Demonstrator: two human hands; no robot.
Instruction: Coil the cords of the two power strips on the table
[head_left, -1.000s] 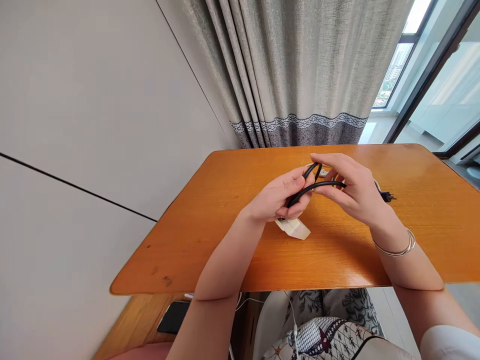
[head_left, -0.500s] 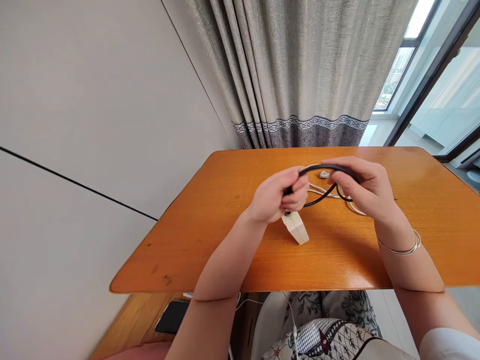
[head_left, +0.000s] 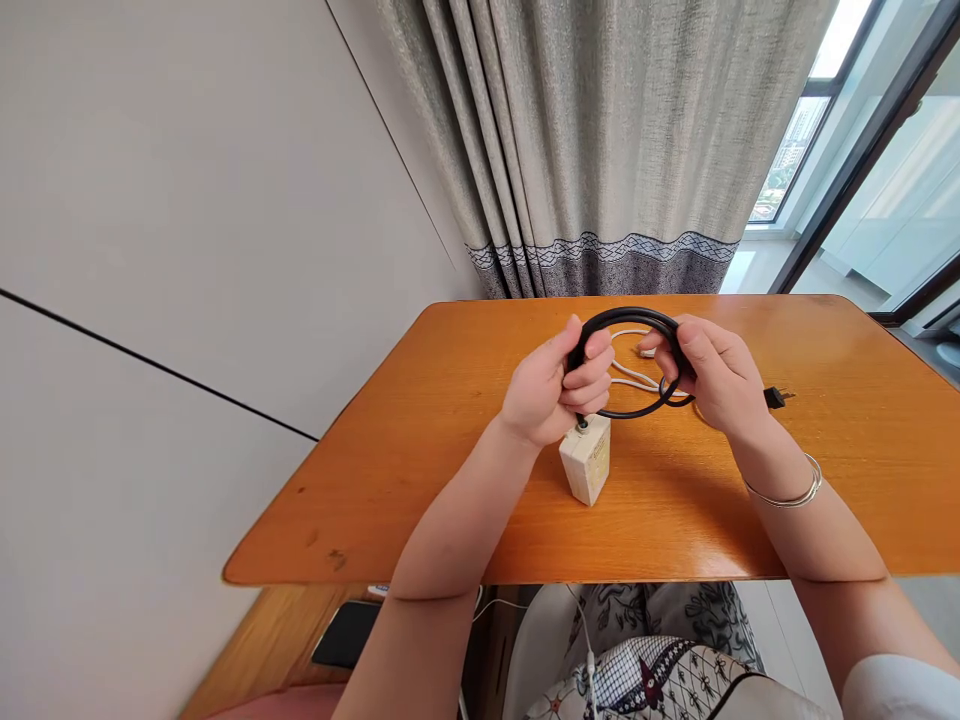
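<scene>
A black power cord (head_left: 634, 315) forms a round coil between my hands, above the wooden table (head_left: 420, 470). My left hand (head_left: 559, 385) is closed round the coil's left side. On the right side, my right hand (head_left: 709, 370) pinches the cord between thumb and fingers. Below my left hand the cord enters a white box-shaped block (head_left: 587, 460) with a label on one face. The cord's black plug (head_left: 775, 398) shows beyond my right wrist, prongs pointing right. Behind the coil lies a white cable (head_left: 634, 380) on the tabletop, partly hidden by my right hand.
A patterned grey curtain (head_left: 615, 150) hangs behind the table's far edge, and a pale wall (head_left: 187, 250) runs along the left. Below the near edge are a dark phone-like slab (head_left: 346, 633) and a thin white cable (head_left: 499, 602).
The cord between my hands has become a rounder, fuller coil. The white block has turned, showing its labelled face. The black plug has come into view right of my right wrist.
</scene>
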